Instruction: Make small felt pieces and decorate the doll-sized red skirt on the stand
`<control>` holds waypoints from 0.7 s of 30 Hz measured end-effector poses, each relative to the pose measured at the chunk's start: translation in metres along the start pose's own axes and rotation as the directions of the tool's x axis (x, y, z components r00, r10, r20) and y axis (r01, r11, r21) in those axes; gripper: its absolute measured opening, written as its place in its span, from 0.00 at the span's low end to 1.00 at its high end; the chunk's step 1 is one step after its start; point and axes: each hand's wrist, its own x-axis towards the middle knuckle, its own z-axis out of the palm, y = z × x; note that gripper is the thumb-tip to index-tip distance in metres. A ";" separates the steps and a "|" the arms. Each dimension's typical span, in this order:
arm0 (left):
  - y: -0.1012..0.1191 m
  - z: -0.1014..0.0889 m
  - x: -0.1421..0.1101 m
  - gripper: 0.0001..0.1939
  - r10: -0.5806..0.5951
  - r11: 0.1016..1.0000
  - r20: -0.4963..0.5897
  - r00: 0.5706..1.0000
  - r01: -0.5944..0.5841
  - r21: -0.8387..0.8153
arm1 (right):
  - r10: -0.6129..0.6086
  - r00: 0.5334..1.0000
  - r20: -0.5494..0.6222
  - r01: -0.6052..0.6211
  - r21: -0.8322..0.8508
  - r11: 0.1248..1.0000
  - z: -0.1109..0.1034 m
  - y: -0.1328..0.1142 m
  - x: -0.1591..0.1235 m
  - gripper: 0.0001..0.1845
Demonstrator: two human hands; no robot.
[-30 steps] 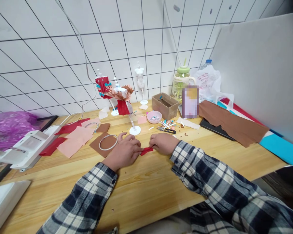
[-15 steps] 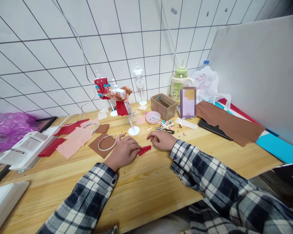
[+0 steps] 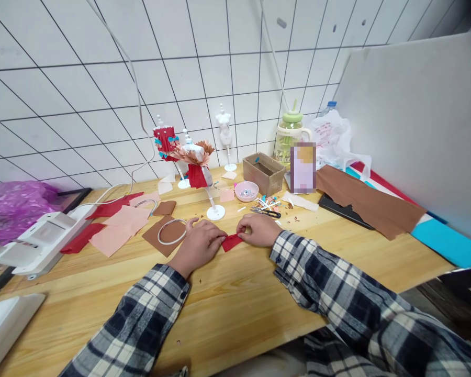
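Observation:
A small piece of red crepe paper (image 3: 231, 242) lies on the wooden table between my two hands. My left hand (image 3: 203, 242) rests on the table, its fingers closed on the paper's left end. With thumb and forefinger my right hand (image 3: 259, 229) pinches the right end. Just behind stands a small white dress-form mannequin (image 3: 215, 211) dressed in red and ruffled brown-pink paper. Left of my left hand, a silvery ring (image 3: 159, 236) lies on a brown paper square (image 3: 151, 242). Thread snips (image 3: 266, 212) with dark handles lie beyond my right hand.
Behind are two more mannequins, one in red (image 3: 165, 140) and one bare (image 3: 224, 128). A pink bowl (image 3: 246, 191), a cardboard box (image 3: 264, 177) and paper scraps (image 3: 269, 202) are near the middle. White power strip (image 3: 43, 241) left; brown paper (image 3: 371, 199) and blue sheets (image 3: 443, 238) right.
My right hand has moved left and taken hold of the red paper's right end. The paper now looks wider and more spread. My left hand stays at its end.

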 end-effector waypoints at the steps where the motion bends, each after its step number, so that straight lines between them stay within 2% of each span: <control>1: 0.001 0.001 0.001 0.11 -0.027 1.000 -0.012 1.000 0.027 -0.014 | 0.007 1.000 -0.002 -0.007 -0.005 1.000 0.001 -0.001 0.000 0.05; 5: 0.006 0.009 0.005 0.09 -0.115 0.991 -0.009 0.993 0.114 -0.067 | 0.029 1.000 -0.005 -0.029 0.005 1.000 0.002 -0.004 0.001 0.05; 10: 0.008 0.011 0.006 0.07 -0.129 0.988 0.016 0.991 0.130 -0.080 | 0.041 0.999 -0.004 -0.041 0.033 0.999 0.003 -0.006 0.001 0.10; 15: 0.006 0.008 0.007 0.07 -0.140 0.986 0.045 0.989 0.143 -0.087 | 0.061 0.998 0.018 -0.060 -0.052 0.997 0.004 -0.007 0.003 0.06; 21: 0.004 0.009 0.006 0.07 -0.151 0.983 0.054 0.987 0.156 -0.100 | 0.061 0.998 0.028 -0.060 -0.039 0.997 0.001 -0.008 0.002 0.07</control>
